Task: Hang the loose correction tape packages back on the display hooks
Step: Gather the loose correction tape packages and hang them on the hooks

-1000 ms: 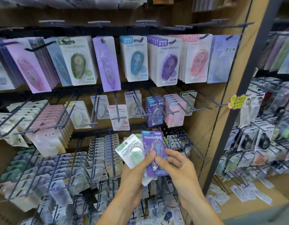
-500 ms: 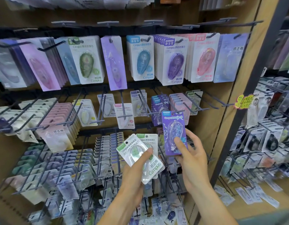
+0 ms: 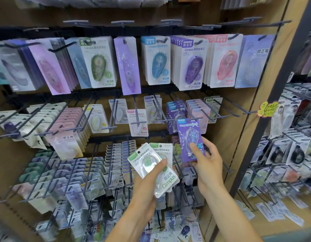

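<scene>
Hooks (image 3: 200,117) full of tape packs covered the wall. The right hand (image 3: 208,165) pinched a purple pack (image 3: 190,137) just below a hook. The left hand (image 3: 147,186) pinched green packs (image 3: 151,165).

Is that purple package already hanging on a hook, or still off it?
Off the hook. The right hand pinches the purple package just in front of the matching purple stack; no hook passes through its top.
</scene>
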Tool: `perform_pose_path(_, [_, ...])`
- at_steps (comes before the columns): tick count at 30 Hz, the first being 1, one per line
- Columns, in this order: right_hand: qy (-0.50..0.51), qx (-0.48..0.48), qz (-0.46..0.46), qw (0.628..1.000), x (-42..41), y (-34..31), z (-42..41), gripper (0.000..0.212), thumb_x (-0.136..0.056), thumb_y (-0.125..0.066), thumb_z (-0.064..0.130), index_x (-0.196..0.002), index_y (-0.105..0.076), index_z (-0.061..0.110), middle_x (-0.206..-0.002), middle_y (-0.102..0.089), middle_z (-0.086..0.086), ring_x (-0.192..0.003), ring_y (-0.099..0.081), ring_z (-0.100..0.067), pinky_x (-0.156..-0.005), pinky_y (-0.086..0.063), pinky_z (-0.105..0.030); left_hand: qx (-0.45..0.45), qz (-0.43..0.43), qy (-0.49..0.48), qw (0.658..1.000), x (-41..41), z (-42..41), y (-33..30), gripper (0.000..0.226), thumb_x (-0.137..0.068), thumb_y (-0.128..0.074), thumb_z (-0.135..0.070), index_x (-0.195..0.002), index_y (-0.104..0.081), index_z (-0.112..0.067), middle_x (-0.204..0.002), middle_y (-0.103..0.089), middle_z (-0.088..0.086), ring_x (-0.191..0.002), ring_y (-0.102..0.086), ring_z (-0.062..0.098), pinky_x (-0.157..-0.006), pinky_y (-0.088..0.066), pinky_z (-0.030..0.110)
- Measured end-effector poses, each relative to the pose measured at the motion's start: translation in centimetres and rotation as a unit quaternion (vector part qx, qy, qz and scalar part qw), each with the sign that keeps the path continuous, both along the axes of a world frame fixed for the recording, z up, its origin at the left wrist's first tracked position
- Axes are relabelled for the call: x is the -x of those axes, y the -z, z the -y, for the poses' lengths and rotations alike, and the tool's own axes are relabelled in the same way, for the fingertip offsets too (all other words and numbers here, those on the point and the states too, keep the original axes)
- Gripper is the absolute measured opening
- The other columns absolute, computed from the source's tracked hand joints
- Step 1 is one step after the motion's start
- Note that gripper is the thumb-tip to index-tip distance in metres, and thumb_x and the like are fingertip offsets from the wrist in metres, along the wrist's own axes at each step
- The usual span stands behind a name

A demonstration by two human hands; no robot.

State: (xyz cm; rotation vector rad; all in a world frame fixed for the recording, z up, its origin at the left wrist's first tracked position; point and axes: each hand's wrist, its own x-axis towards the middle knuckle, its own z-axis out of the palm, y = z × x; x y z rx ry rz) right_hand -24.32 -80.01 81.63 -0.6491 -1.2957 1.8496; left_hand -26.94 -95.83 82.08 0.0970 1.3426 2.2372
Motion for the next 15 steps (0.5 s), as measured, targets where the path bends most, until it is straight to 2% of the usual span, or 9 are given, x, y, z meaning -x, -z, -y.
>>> perform_pose_path(2, [0.005, 0.043, 0.015, 0.999, 1.9, -0.5, -0.4, 0.036, -0.092, -0.078, 0.022, -0.125, -0.064, 0.022, -0.106, -0.077, -0.001, -0.088, -0.075, -0.019, -0.069, -0.059, -0.037, 0.003, -0.009, 0.005, 1.000, 0.0, 0.3, -0.1, 0.065, -0.072, -0.086, -0.028, -0.133, -0.065, -0.024, -0.114, -0.080, 0.009, -0.101, -0.078, 0.031, -0.063, -0.063, 0.038])
perform_pose_path(4, [0.020, 0.077, 0.039, 0.996, 4.6, -0.9, -1.1, 0.037, -0.089, -0.081, 0.024, -0.121, -0.067, 0.015, -0.106, -0.076, -0.005, -0.087, -0.074, -0.017, -0.073, -0.059, -0.035, 0.010, -0.014, 0.008, 1.000, 0.1, 0.6, -0.1, 0.062, -0.073, -0.086, -0.029, -0.132, -0.066, -0.023, -0.114, -0.080, 0.009, -0.100, -0.078, 0.031, -0.063, -0.063, 0.037])
perform_pose_path(7, [0.018, 0.143, 0.047, 0.988, 8.2, -1.5, -1.9, 0.024, -0.084, -0.085, 0.020, -0.097, -0.066, 0.012, -0.101, -0.074, -0.007, -0.081, -0.070, -0.017, -0.066, -0.056, -0.027, 0.015, -0.019, 0.017, 1.000, 0.1, 1.2, 0.0, 0.058, -0.081, -0.084, -0.026, -0.135, -0.064, -0.023, -0.116, -0.079, 0.010, -0.100, -0.078, 0.030, -0.061, -0.061, 0.036])
perform_pose_path(9, [0.023, 0.185, 0.034, 0.982, 9.6, -1.5, -2.4, 0.030, -0.082, -0.087, 0.015, -0.086, -0.057, 0.013, -0.097, -0.068, -0.007, -0.076, -0.067, -0.016, -0.061, -0.054, -0.024, 0.019, -0.023, 0.019, 0.999, 0.3, 1.7, 0.1, 0.052, -0.085, -0.082, -0.022, -0.134, -0.064, -0.025, -0.115, -0.079, 0.009, -0.098, -0.078, 0.029, -0.061, -0.061, 0.036])
perform_pose_path(11, [0.035, 0.189, 0.060, 0.980, 9.8, -0.5, -2.8, 0.044, -0.076, -0.092, 0.024, -0.091, -0.053, 0.010, -0.105, -0.066, -0.011, -0.082, -0.066, -0.021, -0.065, -0.055, -0.028, 0.025, -0.023, 0.025, 0.999, 0.6, 2.2, 0.3, 0.050, -0.084, -0.082, -0.022, -0.132, -0.065, -0.023, -0.114, -0.079, 0.010, -0.096, -0.079, 0.030, -0.061, -0.061, 0.037])
perform_pose_path(13, [0.046, 0.159, 0.109, 0.980, 7.8, -0.1, -1.9, 0.059, -0.072, -0.093, 0.039, -0.108, -0.058, 0.007, -0.112, -0.067, -0.011, -0.085, -0.062, -0.023, -0.057, -0.052, -0.028, 0.032, -0.022, 0.030, 0.999, 0.8, 2.8, 0.6, 0.052, -0.080, -0.084, -0.026, -0.129, -0.068, -0.021, -0.113, -0.079, 0.011, -0.097, -0.078, 0.031, -0.063, -0.061, 0.038])
perform_pose_path(14, [0.038, 0.132, 0.117, 0.984, 6.1, -0.1, -0.8, 0.062, -0.073, -0.091, 0.044, -0.114, -0.064, 0.007, -0.114, -0.070, -0.011, -0.084, -0.061, -0.022, -0.056, -0.049, -0.028, 0.036, -0.019, 0.028, 0.999, 0.9, 3.1, 0.7, 0.053, -0.079, -0.085, -0.027, -0.129, -0.068, -0.020, -0.112, -0.079, 0.011, -0.098, -0.078, 0.031, -0.064, -0.061, 0.038])
perform_pose_path(15, [0.017, 0.091, 0.111, 0.990, 4.2, -0.1, 0.4, 0.056, -0.076, -0.088, 0.047, -0.115, -0.069, 0.012, -0.114, -0.073, -0.010, -0.084, -0.063, -0.020, -0.059, -0.048, -0.029, 0.040, -0.016, 0.026, 0.999, 1.1, 3.4, 0.9, 0.053, -0.079, -0.086, -0.027, -0.129, -0.069, -0.020, -0.112, -0.079, 0.011, -0.098, -0.078, 0.032, -0.065, -0.061, 0.039])
